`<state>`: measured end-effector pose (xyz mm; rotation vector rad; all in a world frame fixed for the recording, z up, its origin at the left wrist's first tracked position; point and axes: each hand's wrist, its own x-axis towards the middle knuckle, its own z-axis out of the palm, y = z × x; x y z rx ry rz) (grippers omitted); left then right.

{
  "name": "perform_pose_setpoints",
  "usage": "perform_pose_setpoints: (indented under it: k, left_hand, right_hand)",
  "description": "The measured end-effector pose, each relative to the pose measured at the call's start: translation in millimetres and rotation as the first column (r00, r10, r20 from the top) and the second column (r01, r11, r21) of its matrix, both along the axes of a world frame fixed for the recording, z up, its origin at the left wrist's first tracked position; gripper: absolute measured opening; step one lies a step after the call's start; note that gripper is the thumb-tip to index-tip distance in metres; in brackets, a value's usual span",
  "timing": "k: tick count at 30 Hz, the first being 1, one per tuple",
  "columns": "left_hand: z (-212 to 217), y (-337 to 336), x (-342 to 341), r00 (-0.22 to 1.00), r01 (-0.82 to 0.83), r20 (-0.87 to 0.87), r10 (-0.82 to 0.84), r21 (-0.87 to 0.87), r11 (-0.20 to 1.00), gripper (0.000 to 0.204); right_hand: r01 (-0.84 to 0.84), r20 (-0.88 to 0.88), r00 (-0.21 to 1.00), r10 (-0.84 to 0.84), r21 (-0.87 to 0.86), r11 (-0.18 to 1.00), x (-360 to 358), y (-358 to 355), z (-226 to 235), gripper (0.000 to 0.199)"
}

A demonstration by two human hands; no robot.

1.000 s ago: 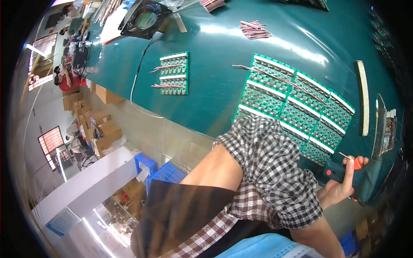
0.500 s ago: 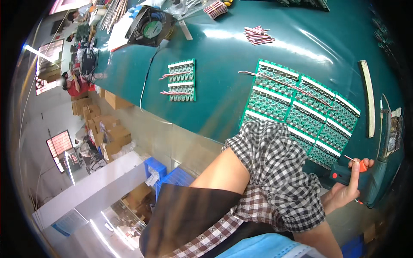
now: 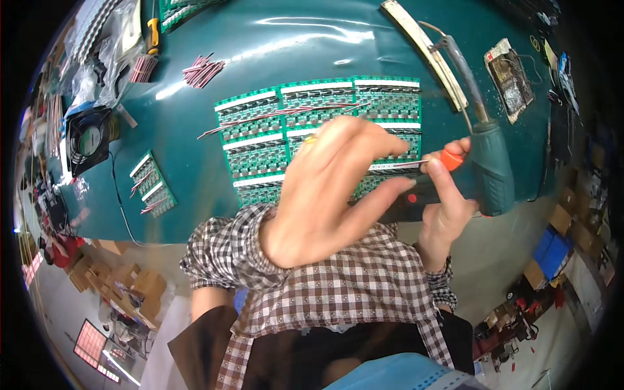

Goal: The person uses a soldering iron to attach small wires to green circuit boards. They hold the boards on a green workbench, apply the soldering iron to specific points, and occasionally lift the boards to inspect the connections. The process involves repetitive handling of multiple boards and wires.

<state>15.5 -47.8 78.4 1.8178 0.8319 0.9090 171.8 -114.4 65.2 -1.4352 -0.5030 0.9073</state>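
Note:
My left hand (image 3: 325, 195) hovers, slightly blurred, over the lower middle of the green circuit boards (image 3: 253, 156), thumb and fingers apart with nothing between them. It hides part of the panel. My right hand (image 3: 448, 211) pinches a small orange-red piece (image 3: 451, 160) between thumb and fingers; a thin pale rod or wire (image 3: 413, 163) points left from it toward the boards. Just right of that hand is a soldering iron's dark green handle (image 3: 492, 169). A black body with a red dot (image 3: 412, 197) shows between my hands; what it joins to is hidden. Red-and-white wires (image 3: 286, 112) lie across the top boards.
At left are a smaller board panel (image 3: 153, 185) with wires, a black fan (image 3: 89, 140) and a yellow-handled screwdriver (image 3: 153, 38). Two wire bundles, one loose (image 3: 203, 70) and one stacked (image 3: 143, 68), lie beyond. A pale strip (image 3: 426, 52) and a worn metal plate (image 3: 509, 79) are at far right.
The view has swung right, so the boards sit further left and level. My left hand, hidden before, now shows raised over them. My right hand still pinches the orange-red piece.

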Motion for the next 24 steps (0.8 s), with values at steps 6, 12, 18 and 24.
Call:
perform_pose_setpoints:
  k: [6,12,18,24]
  left_hand:
    - [-14.8,-3.9,13.2,0.999,0.029,0.025,-0.02,-0.41,0.912,0.011]
    - [-19.8,3.0,6.0,0.996,-0.05,-0.091,0.006,-0.494,0.868,0.006]
    - [-37.0,36.8,-1.1,0.948,-0.149,-0.311,0.074,-0.226,0.963,0.004]
    - [-66.5,44.5,20.4,0.901,-0.126,-0.415,0.127,0.03,0.992,0.005]
  right_hand:
    - [-0.047,0.05,0.998,0.044,0.068,0.997,-5.7,0.9,-6.9,0.042]
    - [-0.068,0.094,0.993,0.071,-0.034,0.997,-1.9,-2.6,-5.6,0.038]
    - [-0.042,-0.046,0.998,0.046,0.089,0.995,44.0,-13.1,-9.7,0.033]
    - [-0.208,0.12,0.971,0.206,0.004,0.978,60.2,-22.0,-4.2,0.053]
